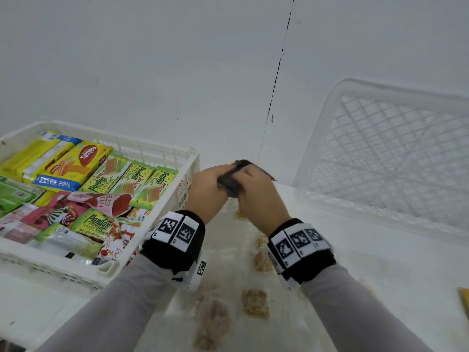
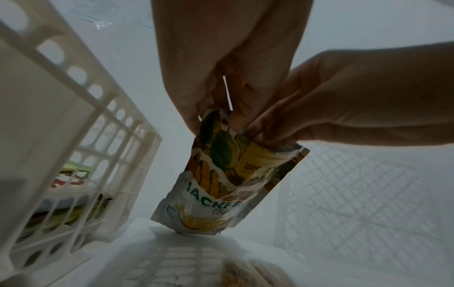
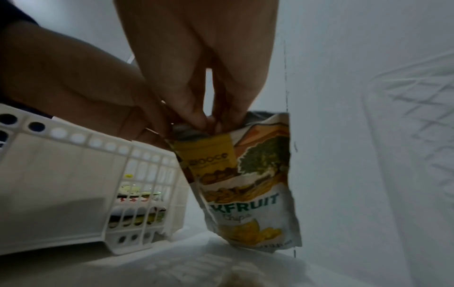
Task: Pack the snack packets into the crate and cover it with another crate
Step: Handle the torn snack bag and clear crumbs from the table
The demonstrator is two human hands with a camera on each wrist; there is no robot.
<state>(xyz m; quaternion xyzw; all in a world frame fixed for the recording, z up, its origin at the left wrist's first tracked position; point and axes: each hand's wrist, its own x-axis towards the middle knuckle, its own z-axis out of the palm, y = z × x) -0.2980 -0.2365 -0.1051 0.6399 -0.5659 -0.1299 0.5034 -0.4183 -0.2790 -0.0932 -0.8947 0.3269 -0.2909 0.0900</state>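
A jackfruit chips pouch (image 2: 228, 174) is being pinched at its top edge by the left hand (image 1: 206, 189) and the right hand (image 1: 258, 193) together, and its bottom is touching the white surface. It is being held between the packed crate (image 1: 162, 148) and the empty crate (image 1: 330, 138) leaning on the right. If the thin top is being gripped too weakly, the pouch could slip out; it could also be caught on the packed crate's rim.

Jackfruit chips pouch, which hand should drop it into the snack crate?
Left, probably. Both the left hand and right hand pinch the pouch by its top, but the crate stands on the left hand's side.
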